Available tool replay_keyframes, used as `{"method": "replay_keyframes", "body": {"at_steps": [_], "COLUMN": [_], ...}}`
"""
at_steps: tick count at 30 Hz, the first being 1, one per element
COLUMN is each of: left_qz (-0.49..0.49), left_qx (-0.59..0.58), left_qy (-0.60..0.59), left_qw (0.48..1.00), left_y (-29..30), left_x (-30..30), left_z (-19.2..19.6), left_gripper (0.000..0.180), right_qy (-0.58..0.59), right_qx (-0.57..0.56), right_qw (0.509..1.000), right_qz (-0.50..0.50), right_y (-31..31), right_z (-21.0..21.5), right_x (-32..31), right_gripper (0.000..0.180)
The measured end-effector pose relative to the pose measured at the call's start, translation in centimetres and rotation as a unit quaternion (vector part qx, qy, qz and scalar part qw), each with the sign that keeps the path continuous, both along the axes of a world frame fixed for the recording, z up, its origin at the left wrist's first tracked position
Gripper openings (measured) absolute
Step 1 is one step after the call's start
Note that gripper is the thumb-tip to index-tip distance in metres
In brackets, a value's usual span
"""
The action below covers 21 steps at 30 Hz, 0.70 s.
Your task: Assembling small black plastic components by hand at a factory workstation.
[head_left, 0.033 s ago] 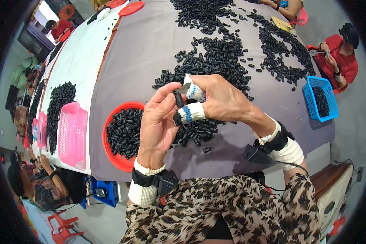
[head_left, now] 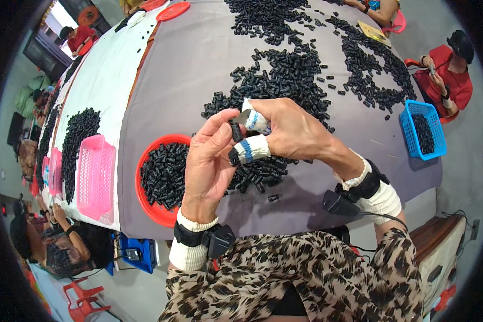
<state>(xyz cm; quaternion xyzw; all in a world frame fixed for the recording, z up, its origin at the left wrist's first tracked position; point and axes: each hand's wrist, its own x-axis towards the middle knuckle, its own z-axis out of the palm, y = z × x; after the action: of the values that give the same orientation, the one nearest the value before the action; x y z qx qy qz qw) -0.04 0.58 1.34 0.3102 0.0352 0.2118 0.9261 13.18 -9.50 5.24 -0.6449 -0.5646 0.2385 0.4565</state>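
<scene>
My left hand [head_left: 206,169] pinches a small black cylindrical piece [head_left: 236,132] between thumb and fingers, above the table. My right hand [head_left: 300,131] grips a small knife [head_left: 243,117], its short blade touching or close against the piece. White wrapping with blue print [head_left: 258,122] sits at the knife's handle; whether it covers the handle or a finger I cannot tell. A white knit finger sleeve [head_left: 250,149] with a blue stripe and dark tip covers my right thumb. Beneath both hands spreads a heap of similar black pieces [head_left: 284,80].
Left of my hands stands a red basin [head_left: 143,201] filled with black pieces. Further left is a pink basket [head_left: 96,177]; a blue basket [head_left: 437,142] holding pieces stands at right. A person in red [head_left: 456,80] sits at the right edge, and others work along the left table.
</scene>
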Motion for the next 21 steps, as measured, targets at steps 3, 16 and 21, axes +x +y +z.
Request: {"method": "replay_keyframes", "body": {"at_steps": [3,16,21], "left_qz": [0.01,0.027,0.04], "left_qx": [0.005,0.048,0.058], "left_qy": [0.006,0.041,0.058], "left_qw": [1.0,0.998,0.996], "left_y": [-0.1,0.0,-0.1], "left_x": [0.0,0.0,0.0], "left_z": [0.0,-0.2,-0.4], "left_gripper": [0.025,0.024,0.025], "right_qy": [-0.032,-0.059,-0.066], "right_qx": [-0.009,-0.03,-0.028], "right_qw": [0.999,0.997,0.996], "right_qz": [0.007,0.043,0.056], "right_y": [0.1,0.1,0.2], "right_z": [0.3,0.2,-0.9], "right_x": [0.0,0.3,0.5], "right_gripper": [0.033,0.037,0.035]}}
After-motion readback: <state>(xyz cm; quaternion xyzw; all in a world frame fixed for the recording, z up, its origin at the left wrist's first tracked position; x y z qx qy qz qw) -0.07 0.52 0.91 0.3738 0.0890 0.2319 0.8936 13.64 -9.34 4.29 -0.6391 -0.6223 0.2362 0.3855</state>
